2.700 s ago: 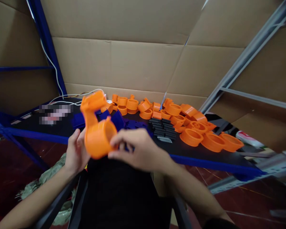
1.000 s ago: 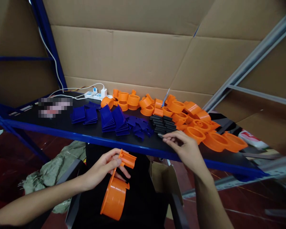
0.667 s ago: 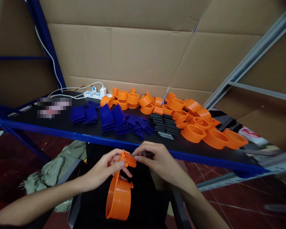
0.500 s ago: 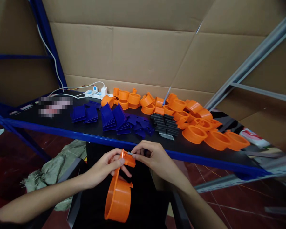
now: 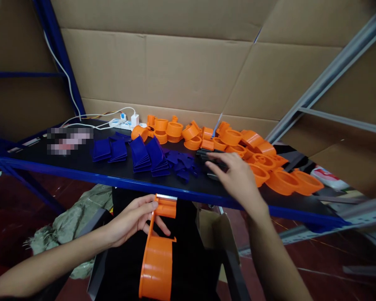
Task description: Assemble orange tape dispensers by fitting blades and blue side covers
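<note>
The left hand (image 5: 130, 220) pinches an orange holder (image 5: 156, 267) between thumb and fingers at its upper end, over the person's dark-clothed lap (image 5: 194, 255). The holder's wide ring hangs toward the near side, and a toothed metal strip (image 5: 166, 197) lies along its far edge. The right hand (image 5: 240, 177) reaches over the table (image 5: 81, 172), thumb and forefinger apart at a bundle of black strips (image 5: 203, 153); its fingers cover part of the bundle, so I cannot tell whether they grip one.

The table's blue front edge runs just beyond the metal strip, between the holder and the pieces on top. A narrow band of dark tabletop shows between that edge and the stacks. At the near right, a chair armrest (image 5: 235, 278) flanks the lap, with an open carton (image 5: 214, 234) beside it.

Left of the black strips lie small blue pieces (image 5: 181, 163), then stacked blue plates (image 5: 141, 154). More orange holders (image 5: 282, 182) crowd the far side and the right, close around the right hand. At the far left, a white power strip (image 5: 120, 124) trails cables before a cardboard wall (image 5: 188, 67).
</note>
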The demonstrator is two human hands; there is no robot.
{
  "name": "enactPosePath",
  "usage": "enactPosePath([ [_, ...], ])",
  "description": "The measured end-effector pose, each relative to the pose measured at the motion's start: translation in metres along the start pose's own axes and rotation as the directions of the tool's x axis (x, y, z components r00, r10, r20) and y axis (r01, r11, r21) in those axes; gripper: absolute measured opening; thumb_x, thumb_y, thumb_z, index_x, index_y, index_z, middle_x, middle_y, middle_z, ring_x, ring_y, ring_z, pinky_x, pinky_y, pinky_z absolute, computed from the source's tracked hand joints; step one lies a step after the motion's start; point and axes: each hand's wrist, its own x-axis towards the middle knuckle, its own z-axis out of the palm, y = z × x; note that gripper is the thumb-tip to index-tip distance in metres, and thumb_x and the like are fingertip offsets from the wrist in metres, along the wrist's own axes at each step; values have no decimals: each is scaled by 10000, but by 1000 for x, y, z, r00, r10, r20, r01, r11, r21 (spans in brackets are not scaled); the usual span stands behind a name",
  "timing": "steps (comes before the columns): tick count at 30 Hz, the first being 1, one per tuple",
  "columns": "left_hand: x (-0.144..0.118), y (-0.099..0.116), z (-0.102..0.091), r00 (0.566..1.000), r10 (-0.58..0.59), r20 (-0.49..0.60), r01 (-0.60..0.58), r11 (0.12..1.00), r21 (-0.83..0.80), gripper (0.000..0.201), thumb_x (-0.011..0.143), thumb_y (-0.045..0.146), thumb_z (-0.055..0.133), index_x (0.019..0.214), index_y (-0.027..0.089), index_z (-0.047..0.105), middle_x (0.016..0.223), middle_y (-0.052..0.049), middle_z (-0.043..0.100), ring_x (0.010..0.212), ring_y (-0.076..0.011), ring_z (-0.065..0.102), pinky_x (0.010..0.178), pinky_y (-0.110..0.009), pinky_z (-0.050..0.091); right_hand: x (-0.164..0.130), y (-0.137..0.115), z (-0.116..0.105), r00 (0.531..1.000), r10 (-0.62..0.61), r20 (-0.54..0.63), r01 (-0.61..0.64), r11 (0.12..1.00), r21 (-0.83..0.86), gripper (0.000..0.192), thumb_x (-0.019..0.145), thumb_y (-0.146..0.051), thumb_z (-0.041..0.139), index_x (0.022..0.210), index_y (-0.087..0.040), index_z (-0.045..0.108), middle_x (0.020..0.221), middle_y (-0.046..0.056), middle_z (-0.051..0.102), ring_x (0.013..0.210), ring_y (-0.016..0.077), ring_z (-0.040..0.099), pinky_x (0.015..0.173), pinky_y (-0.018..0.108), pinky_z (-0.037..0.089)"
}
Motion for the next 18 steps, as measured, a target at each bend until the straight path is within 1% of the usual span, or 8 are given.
enactPosePath([
  [1,0,0,0,1000,1,-1,-1,1000,-1,333,948,385,586,1171,139,604,1002,-153,740,807,-271,766,584,-260,552,6,18,-5,1000,18,-1,-18,992,-128,310,927,-407,601,1147,-227,724,1083,96,723,1039,293,614,802,398,495],
  [3,0,-1,0,1000,-2,0,2,1000,-6,316,944,382,590,1143,137,609,1007,-155,741,804,-272,766,578,-260,555,16,50,-11,998,39,39,-27,960,-280,324,929,-384,583,1171,-219,723,1083,107,726,1071,319,602,807,421,494],
  [5,1,-2,0,1000,-13,-1,13,1000,-8,302,941,385,592,1113,137,612,1057,-168,737,787,-261,767,558,-249,553,22,73,-11,995,46,87,-14,944,-331,314,926,-361,575,1160,-224,734,1064,102,731,1054,313,615,797,411,499],
  [7,2,-3,1,1000,-22,3,22,1000,-14,292,940,388,595,1095,142,613,1096,-174,732,770,-248,768,535,-233,548,24,87,-6,991,46,124,-5,949,-314,287,915,-351,582,1111,-231,755,1038,89,741,1018,295,638,806,400,505],
  [10,1,-3,2,999,-23,24,23,999,-25,282,944,382,594,1104,150,610,1039,-160,751,761,-242,771,532,-225,550,24,99,2,986,28,165,5,980,-198,264,900,-348,593,1044,-219,774,1025,86,753,994,280,663,851,397,512],
  [13,1,-2,2,999,-24,32,24,999,-24,287,946,378,591,1119,150,616,983,-149,761,749,-239,771,530,-222,547,25,106,7,985,2,173,15,995,-95,270,901,-355,585,1029,-206,770,1054,88,754,1024,279,663,909,414,503],
  [16,1,-3,2,1000,-20,16,20,1000,-13,298,938,385,600,1123,152,624,1024,-154,751,751,-242,770,542,-241,556,28,106,7,989,-29,146,37,998,-51,291,925,-371,560,1041,-195,760,1058,97,746,1033,279,652,927,429,489],
  [18,2,-3,2,1000,-19,6,19,1000,-5,298,936,389,600,1117,153,623,1037,-154,744,760,-248,769,560,-258,566,31,100,5,995,-51,87,55,998,-37,303,937,-390,554,1040,-186,753,1039,105,742,1023,284,646,929,437,480],
])
